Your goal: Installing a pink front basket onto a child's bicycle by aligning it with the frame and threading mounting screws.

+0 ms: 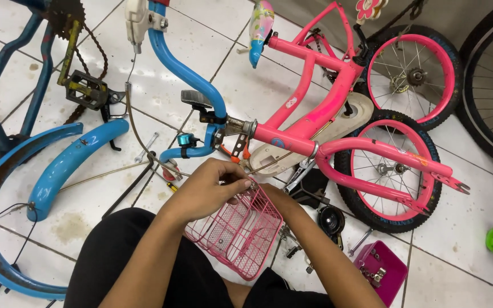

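Pink wire basket (241, 231) is resting on the person's lap, just below the pink frame (309, 117) lying on the white tile floor (144, 80). Head view: the left hand (209, 188) is curling over the basket's upper rim, fingers closed and pinching at the rim near a thin cable or rod, though what exactly they are gripping cannot be told. The right hand (278, 197) is reaching in beside the basket's far corner, mostly hidden, so its grip cannot be told. Blue handlebar (192, 80) is sitting just above the hands, a blue fender (69, 165) well to the left, and a magenta parts box (380, 271) near the right forearm. Judged risk: the basket may be slipping off the lap, since only its rim is being held; loose hardware could be rolling away across the tiles.
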